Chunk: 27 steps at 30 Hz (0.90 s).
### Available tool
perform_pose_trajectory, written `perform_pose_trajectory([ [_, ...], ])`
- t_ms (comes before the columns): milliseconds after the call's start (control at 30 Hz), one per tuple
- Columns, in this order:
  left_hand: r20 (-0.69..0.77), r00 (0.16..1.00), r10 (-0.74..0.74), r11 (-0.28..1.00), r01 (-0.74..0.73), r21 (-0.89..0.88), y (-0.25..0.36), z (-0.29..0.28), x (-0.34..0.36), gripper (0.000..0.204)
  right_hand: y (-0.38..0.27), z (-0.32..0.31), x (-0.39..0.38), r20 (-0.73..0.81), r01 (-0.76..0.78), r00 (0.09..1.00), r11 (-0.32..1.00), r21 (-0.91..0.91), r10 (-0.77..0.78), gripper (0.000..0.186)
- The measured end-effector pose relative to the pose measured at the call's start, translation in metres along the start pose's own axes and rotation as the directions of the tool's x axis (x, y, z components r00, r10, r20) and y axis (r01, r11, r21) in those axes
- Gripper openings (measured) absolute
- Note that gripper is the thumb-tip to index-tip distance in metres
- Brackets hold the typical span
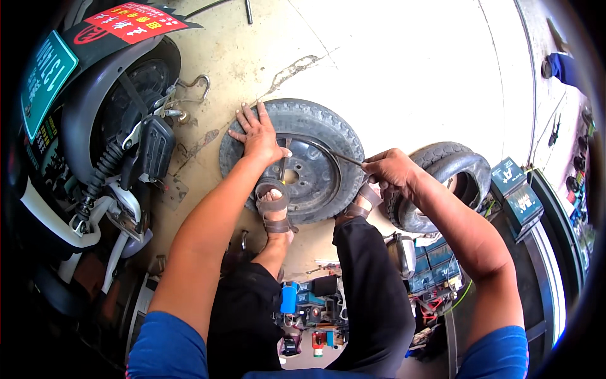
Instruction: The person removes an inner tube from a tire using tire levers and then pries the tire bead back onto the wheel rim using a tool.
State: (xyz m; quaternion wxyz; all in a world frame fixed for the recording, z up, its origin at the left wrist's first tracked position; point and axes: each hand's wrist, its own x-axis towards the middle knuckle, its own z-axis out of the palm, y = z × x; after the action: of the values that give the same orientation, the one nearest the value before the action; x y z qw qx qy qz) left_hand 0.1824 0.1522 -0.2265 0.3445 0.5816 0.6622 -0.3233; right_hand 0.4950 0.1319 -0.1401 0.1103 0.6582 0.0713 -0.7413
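Wheel (310,165), one in number, with one tyre (331,120) around its rim, is laid flat on the pale floor (404,63) between two bare hands. The left hand (257,138) is spread open on the tyre's sidewall, with nothing grasped. By the right hand (390,170) one metal rod (346,158) is gripped in closed fingers, its far end reaching over the rim's right side. A second, dark bar (287,150) is seen upright across the rim beside the left thumb. Two sandalled feet (273,205) are set at the wheel's near edge. One motorcycle (81,120) is parked at the left.
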Motion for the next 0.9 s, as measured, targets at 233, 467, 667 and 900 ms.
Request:
perform_pose_trajectory([
  [233,0.067,0.997,-0.027,0.999,0.026,0.022,0.002,-0.003,-0.003,0.155,0.014,0.06,-0.015,-0.01,-0.107,0.994,0.985,0.134,0.109,0.026],
  [467,-0.016,1.0,-0.011,0.999,0.011,0.034,-0.002,-0.002,-0.003,0.155,0.025,0.095,-0.019,-0.071,-0.099,0.989,0.93,0.354,0.132,0.033],
  [667,-0.007,1.0,-0.009,1.0,0.009,0.025,0.007,-0.007,-0.001,0.154,0.063,0.123,-0.001,-0.127,0.083,0.991,0.906,0.414,-0.033,0.03],
  [900,-0.011,1.0,0.002,1.0,-0.002,0.026,0.002,-0.001,-0.004,0.153,0.089,0.186,-0.004,-0.499,0.311,0.844,0.938,0.154,-0.198,0.029],
])
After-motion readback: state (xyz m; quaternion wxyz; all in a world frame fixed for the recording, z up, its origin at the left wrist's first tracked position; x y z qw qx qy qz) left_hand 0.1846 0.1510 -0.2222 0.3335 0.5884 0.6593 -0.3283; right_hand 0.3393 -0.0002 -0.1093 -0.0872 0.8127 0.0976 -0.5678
